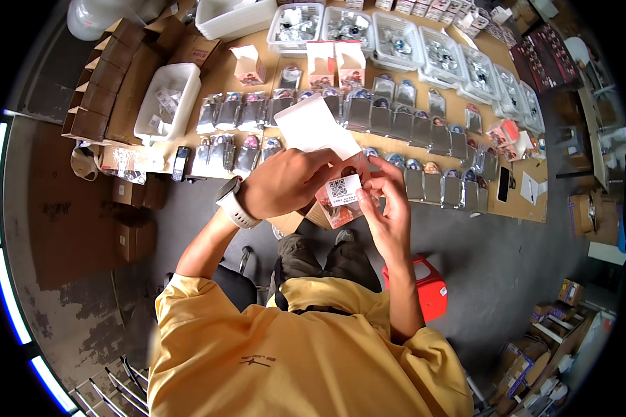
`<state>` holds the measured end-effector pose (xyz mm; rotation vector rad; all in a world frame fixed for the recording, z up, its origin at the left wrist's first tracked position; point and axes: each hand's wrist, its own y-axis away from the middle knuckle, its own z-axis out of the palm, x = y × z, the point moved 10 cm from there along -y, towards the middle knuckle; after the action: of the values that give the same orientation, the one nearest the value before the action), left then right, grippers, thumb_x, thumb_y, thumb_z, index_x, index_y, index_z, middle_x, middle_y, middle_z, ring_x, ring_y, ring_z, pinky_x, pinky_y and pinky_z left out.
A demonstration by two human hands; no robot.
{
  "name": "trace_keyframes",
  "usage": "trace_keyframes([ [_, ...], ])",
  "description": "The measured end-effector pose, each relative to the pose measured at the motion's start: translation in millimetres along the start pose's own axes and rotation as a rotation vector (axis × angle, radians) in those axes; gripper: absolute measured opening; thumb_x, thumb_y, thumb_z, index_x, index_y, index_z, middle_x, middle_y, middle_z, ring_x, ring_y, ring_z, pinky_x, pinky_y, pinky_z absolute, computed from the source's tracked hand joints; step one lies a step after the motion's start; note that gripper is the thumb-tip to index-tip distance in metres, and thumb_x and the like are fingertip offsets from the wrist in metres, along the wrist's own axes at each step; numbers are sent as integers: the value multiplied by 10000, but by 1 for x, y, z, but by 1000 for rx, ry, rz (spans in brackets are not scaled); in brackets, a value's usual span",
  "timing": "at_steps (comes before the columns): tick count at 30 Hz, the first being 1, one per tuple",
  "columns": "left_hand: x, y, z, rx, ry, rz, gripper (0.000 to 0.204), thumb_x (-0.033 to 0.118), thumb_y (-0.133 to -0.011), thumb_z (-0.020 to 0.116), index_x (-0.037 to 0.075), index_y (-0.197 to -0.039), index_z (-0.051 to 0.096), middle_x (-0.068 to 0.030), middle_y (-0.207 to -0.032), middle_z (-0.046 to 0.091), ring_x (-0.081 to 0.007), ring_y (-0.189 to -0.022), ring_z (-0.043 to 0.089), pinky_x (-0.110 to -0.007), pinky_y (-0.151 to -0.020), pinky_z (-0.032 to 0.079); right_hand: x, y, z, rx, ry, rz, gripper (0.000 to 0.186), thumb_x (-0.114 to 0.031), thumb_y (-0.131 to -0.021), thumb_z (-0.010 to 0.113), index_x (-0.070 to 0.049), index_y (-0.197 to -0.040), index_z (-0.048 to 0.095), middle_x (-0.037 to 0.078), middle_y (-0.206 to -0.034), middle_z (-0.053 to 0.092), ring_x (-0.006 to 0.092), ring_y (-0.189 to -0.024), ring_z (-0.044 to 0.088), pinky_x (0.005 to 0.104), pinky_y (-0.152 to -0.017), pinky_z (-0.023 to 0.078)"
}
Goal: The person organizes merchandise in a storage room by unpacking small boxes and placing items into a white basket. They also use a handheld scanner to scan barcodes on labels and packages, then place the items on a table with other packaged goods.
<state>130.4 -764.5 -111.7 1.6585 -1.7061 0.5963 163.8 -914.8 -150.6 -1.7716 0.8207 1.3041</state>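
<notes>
Before my chest, over the table's front edge, is a small red-and-white carton (341, 217) with its white lid flap (316, 128) standing up. My left hand (285, 179), with a watch at the wrist, has its fingers bent over the carton's mouth; the fingertips are partly hidden. My right hand (388, 201) grips the carton's right side, its thumb at the edge of a white card (343, 190) with a square black code. This card lies against the carton's face; I cannot tell whether it is loose or stuck on.
Rows of grey packets with colourful tops (421, 129) cover the table (188, 149). White baskets (396, 43) of bagged parts line the back. Open cartons (249, 66) stand behind the packets. A dark phone (503, 184) lies right, a handset (181, 164) left. A red stool (430, 290) is below.
</notes>
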Motion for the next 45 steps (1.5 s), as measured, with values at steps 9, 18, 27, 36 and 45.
trace_keyframes([
  [9, 71, 2, 45, 103, -204, 2, 256, 231, -818, 747, 64, -974, 630, -81, -670, 625, -287, -611, 639, -373, -555, 467, -34, 43, -72, 278, 254, -155, 222, -16, -742, 804, -11, -816, 595, 126, -1051, 607, 226, -851, 634, 321, -687, 506],
  [18, 79, 29, 60, 44, -166, -1, 287, 215, -780, 788, 76, -984, 642, -88, -745, 671, -251, -678, 679, -350, -610, 507, 41, 62, -21, -220, -591, 335, 886, -132, -839, 776, -39, -1507, 202, 151, -1378, 468, 238, -1267, 487, 373, -1015, 460],
  [27, 29, 47, 71, 542, 320, 27, 1137, 85, -658, 885, 43, -1511, 135, -184, -1518, 236, -311, -1369, 362, -462, -1068, 409, 57, 68, -35, -89, -603, 217, 1078, -168, -718, 866, -92, -1526, 155, 143, -1425, 384, 275, -1306, 440, 420, -1061, 401],
  [36, -20, 0, 130, 233, 803, -136, 1158, 114, -702, 859, 71, -1525, 46, -155, -1427, 383, -269, -1316, 435, -428, -1088, 376, 146, 58, -91, -49, -491, 375, 570, -229, -906, 700, -61, -1387, 444, 108, -1406, 460, 202, -1264, 483, 357, -1030, 420],
  [45, -47, -67, 177, 393, 771, -364, 1180, 217, -679, 891, 9, -1516, 85, -148, -1451, 339, -237, -1328, 401, -395, -1101, 348, 406, -102, -353, 396, 691, 304, 376, -154, -800, 766, 18, -1082, 588, 164, -1065, 618, 272, -994, 599, 362, -856, 503],
])
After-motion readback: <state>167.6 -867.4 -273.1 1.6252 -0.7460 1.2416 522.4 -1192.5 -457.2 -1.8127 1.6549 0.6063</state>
